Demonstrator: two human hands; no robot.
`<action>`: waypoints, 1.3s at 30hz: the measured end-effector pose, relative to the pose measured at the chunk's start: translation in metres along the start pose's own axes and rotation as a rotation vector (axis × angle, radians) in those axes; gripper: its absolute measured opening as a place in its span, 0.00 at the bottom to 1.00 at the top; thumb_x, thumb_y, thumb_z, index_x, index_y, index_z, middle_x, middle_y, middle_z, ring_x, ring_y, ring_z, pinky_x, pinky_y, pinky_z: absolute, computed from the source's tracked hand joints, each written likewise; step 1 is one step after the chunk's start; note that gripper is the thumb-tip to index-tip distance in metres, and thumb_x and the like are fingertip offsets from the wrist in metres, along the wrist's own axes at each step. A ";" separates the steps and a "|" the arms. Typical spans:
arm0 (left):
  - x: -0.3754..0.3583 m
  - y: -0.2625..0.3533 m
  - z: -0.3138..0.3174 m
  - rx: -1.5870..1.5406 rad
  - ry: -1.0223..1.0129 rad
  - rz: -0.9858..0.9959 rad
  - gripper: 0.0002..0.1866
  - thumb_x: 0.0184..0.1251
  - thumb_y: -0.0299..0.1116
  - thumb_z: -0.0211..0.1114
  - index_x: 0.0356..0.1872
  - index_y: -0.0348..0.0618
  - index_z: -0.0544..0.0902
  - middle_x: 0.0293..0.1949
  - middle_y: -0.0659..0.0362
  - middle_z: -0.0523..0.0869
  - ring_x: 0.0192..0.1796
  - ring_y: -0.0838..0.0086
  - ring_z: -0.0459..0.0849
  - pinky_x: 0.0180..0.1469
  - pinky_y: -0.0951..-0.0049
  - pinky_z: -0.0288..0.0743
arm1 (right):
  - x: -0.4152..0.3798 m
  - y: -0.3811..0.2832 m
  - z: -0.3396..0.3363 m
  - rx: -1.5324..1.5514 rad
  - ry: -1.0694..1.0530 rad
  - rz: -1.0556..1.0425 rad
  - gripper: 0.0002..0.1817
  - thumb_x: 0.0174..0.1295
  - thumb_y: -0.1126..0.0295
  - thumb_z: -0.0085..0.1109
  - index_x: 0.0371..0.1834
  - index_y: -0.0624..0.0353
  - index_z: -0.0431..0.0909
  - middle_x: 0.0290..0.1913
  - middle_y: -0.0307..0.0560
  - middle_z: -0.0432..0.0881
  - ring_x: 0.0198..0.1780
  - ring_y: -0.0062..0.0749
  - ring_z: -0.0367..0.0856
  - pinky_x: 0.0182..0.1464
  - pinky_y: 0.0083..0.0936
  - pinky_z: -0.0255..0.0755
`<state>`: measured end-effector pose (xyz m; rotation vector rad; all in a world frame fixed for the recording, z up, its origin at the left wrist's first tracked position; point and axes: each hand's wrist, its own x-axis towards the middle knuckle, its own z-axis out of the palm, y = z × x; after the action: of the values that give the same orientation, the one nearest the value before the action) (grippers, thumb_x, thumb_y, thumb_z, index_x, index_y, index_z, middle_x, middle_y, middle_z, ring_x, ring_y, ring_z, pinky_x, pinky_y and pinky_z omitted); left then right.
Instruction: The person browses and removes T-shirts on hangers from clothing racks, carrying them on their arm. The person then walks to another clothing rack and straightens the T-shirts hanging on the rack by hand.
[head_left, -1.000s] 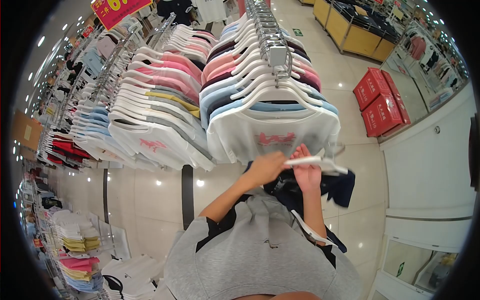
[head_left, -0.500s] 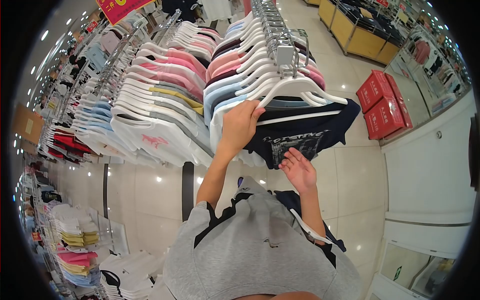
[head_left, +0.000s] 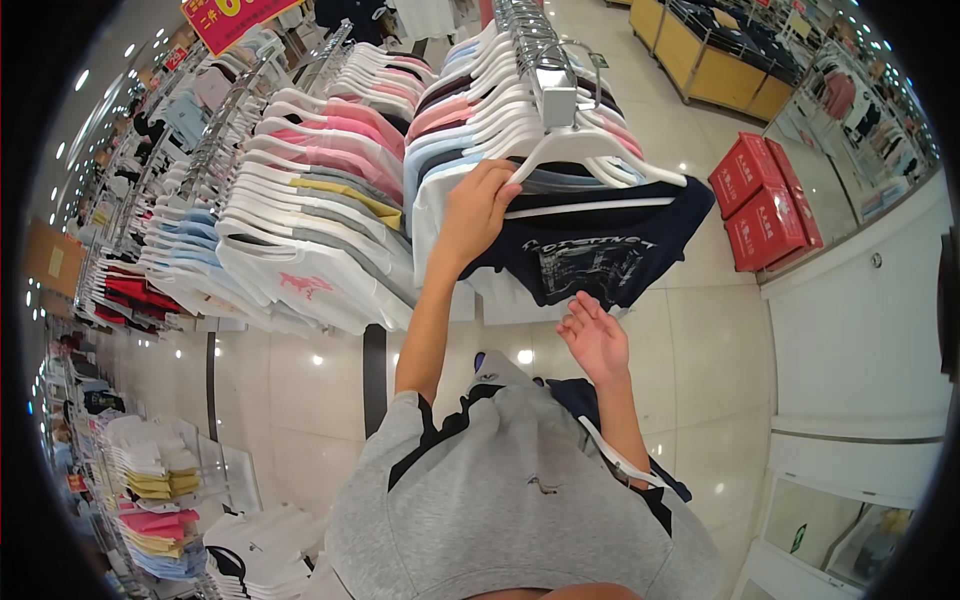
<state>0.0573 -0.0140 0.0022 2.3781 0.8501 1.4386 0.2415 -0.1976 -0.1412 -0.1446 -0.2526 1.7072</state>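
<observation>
A navy T-shirt (head_left: 668, 232) with a white printed graphic hangs from a white hanger (head_left: 572, 150) at the near end of the metal rail. My left hand (head_left: 474, 215) is closed around the hanger's left arm, by the shirt's shoulder. Just below the printed front is my right hand (head_left: 598, 345), palm turned up and fingers loosely stretched out, fingertips close to the shirt's lower edge. Behind the navy shirt, a row of pale blue, white and pink shirts (head_left: 437, 150) hangs on white hangers.
To the left, another rack carries white and pink shirts (head_left: 330, 275). Red boxes (head_left: 745, 185) stand on the floor at right, near a white cabinet (head_left: 850, 340). A yellow display bin (head_left: 690, 65) is farther back. Folded clothes (head_left: 155, 480) lie at lower left.
The navy shirt and its hanger have shifted slightly up and left in view, along with my left hand. More of the printed graphic shows now. My right hand has barely moved.
</observation>
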 end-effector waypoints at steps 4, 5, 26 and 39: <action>-0.016 -0.008 -0.004 0.035 -0.033 -0.042 0.10 0.71 0.37 0.60 0.39 0.40 0.81 0.39 0.54 0.82 0.38 0.55 0.82 0.40 0.65 0.75 | 0.000 0.000 -0.005 0.027 0.013 -0.004 0.22 0.71 0.65 0.44 0.65 0.62 0.69 0.57 0.51 0.79 0.52 0.42 0.77 0.63 0.42 0.68; -0.020 -0.009 -0.006 0.038 -0.034 -0.041 0.10 0.71 0.37 0.60 0.39 0.40 0.81 0.39 0.54 0.82 0.38 0.55 0.82 0.40 0.65 0.75 | 0.000 0.001 -0.005 0.029 0.011 -0.003 0.22 0.71 0.65 0.44 0.65 0.62 0.69 0.57 0.51 0.79 0.52 0.42 0.77 0.63 0.42 0.68; -0.228 0.130 0.094 -0.429 -0.976 0.256 0.15 0.63 0.44 0.64 0.42 0.45 0.77 0.41 0.57 0.80 0.46 0.62 0.80 0.47 0.62 0.73 | 0.017 -0.015 -0.023 0.024 0.197 -0.048 0.20 0.67 0.66 0.50 0.61 0.60 0.73 0.51 0.45 0.80 0.49 0.36 0.77 0.62 0.38 0.69; -0.192 0.088 0.108 -0.156 -0.318 -0.119 0.10 0.66 0.38 0.61 0.39 0.43 0.79 0.32 0.55 0.79 0.35 0.59 0.82 0.34 0.60 0.75 | -0.007 -0.016 -0.039 0.006 0.254 -0.158 0.19 0.68 0.67 0.51 0.58 0.65 0.75 0.51 0.53 0.81 0.49 0.40 0.79 0.60 0.40 0.70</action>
<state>0.1154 -0.1874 -0.1487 2.3102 0.7520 1.0064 0.2674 -0.1986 -0.1747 -0.3267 -0.0679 1.5148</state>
